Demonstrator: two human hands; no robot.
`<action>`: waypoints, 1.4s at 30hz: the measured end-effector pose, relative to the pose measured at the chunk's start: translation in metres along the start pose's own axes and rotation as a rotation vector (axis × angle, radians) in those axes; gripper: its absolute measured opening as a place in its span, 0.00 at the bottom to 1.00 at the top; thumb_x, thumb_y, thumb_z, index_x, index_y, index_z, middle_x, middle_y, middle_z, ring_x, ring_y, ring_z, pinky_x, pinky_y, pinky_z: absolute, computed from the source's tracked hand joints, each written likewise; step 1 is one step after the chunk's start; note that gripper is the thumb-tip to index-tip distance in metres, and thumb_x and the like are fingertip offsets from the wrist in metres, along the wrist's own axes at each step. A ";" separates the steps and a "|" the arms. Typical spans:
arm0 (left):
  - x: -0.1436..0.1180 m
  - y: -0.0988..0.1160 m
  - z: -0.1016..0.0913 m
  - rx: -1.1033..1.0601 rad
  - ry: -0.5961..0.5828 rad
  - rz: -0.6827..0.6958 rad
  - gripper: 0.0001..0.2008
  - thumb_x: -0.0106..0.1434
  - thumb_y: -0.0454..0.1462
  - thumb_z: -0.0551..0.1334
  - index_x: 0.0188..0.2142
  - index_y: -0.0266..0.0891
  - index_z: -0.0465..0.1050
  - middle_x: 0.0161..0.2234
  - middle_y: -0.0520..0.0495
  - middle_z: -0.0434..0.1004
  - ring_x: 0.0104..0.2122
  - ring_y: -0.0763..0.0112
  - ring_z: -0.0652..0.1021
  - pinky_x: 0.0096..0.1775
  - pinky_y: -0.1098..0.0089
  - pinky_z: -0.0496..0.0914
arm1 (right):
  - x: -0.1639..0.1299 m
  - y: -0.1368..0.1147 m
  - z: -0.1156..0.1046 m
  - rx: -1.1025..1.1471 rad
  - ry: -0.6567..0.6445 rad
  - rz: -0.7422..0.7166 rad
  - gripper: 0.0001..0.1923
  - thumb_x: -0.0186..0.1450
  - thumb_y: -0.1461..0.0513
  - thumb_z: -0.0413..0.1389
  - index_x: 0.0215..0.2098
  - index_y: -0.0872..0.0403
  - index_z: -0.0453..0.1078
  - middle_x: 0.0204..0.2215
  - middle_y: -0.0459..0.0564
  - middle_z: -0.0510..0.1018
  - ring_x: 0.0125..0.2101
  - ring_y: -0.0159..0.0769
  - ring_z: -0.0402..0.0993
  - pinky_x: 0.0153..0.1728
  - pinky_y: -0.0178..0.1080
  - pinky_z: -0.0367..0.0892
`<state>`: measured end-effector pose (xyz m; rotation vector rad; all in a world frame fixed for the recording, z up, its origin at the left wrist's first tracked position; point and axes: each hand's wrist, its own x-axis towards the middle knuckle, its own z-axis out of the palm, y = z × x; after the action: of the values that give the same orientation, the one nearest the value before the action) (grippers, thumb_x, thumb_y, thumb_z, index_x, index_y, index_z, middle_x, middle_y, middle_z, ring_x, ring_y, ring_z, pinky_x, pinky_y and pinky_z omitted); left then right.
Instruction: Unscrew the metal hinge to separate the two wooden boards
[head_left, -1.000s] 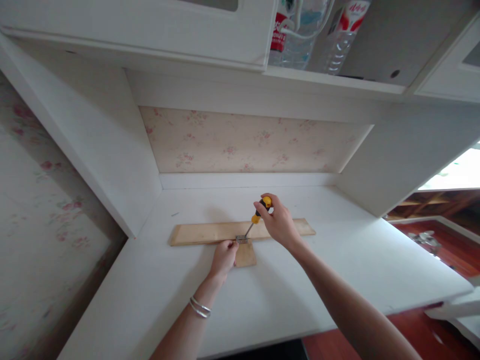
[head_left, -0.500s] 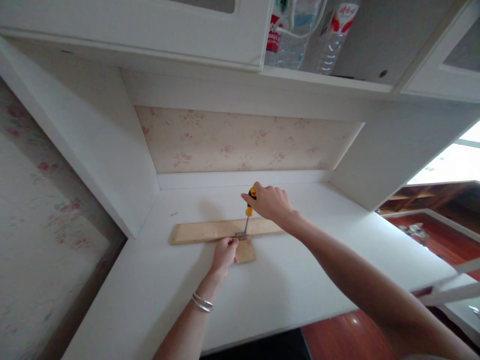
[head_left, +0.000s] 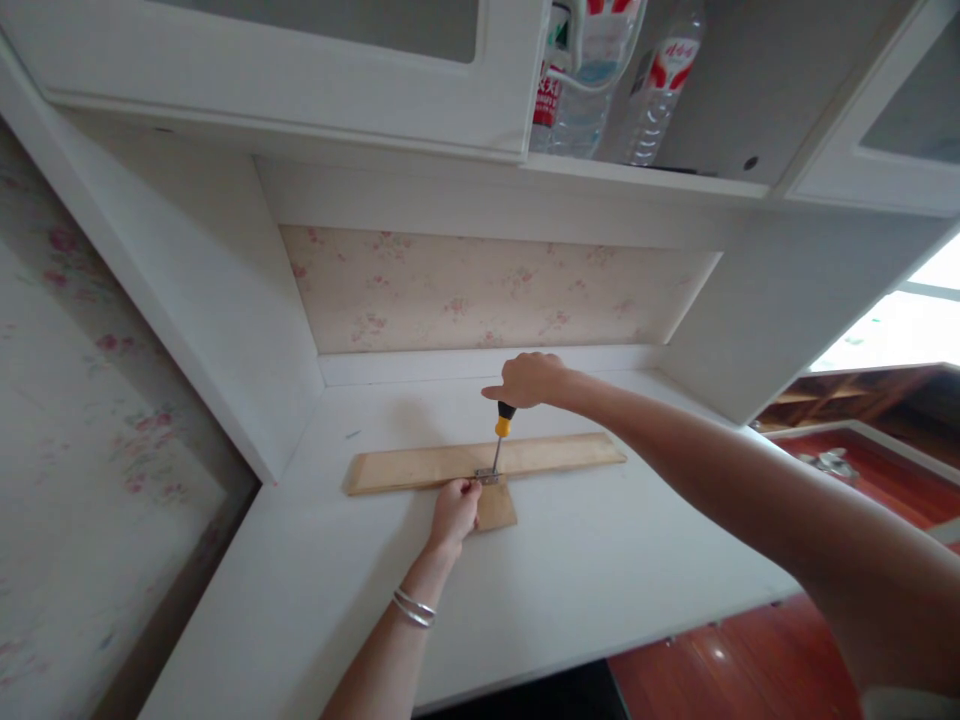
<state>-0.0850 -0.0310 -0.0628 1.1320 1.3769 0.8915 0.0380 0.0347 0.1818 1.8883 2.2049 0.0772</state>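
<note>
Right hand (head_left: 531,380) wrapped round the screwdriver (head_left: 502,426), tip down at the hinge (head_left: 485,477), which lies across the long board (head_left: 420,466) and short board (head_left: 496,508); left hand (head_left: 455,512) pinches the hinge's left end; a slanted push could skid the tip into that hand.

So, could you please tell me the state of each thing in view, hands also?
Long board: lying flat.
Short board: lying flat, partly covered.
Hinge: spread across both boards; tightness unclear.
Screwdriver: nearly upright, tip at the hinge.
Right hand: closed around the screwdriver.
Left hand: fingertips at the hinge's left end.
Bottles: standing in the cabinet.
</note>
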 end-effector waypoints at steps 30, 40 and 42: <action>-0.003 0.004 -0.002 -0.002 -0.005 -0.034 0.12 0.60 0.43 0.58 0.27 0.36 0.67 0.14 0.57 0.60 0.13 0.79 0.65 0.16 0.79 0.53 | 0.005 0.000 -0.020 -0.011 -0.191 -0.335 0.30 0.55 0.47 0.57 0.50 0.55 0.67 0.37 0.55 0.77 0.26 0.36 0.73 0.28 0.37 0.61; -0.003 0.005 -0.003 -0.006 -0.004 -0.033 0.13 0.60 0.44 0.59 0.26 0.36 0.67 0.14 0.56 0.60 0.13 0.79 0.65 0.16 0.78 0.54 | 0.006 0.002 -0.025 0.075 -0.325 -0.281 0.32 0.54 0.52 0.60 0.54 0.55 0.63 0.37 0.55 0.76 0.26 0.34 0.72 0.25 0.35 0.63; -0.002 0.004 -0.003 0.004 -0.003 -0.028 0.13 0.60 0.44 0.58 0.26 0.36 0.68 0.14 0.56 0.61 0.13 0.79 0.65 0.16 0.78 0.53 | 0.006 0.001 -0.025 0.076 -0.341 -0.213 0.31 0.57 0.46 0.55 0.51 0.58 0.66 0.36 0.56 0.76 0.25 0.35 0.72 0.24 0.36 0.64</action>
<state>-0.0874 -0.0314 -0.0586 1.1135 1.3897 0.8675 0.0331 0.0440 0.2054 1.5510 2.1760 -0.3439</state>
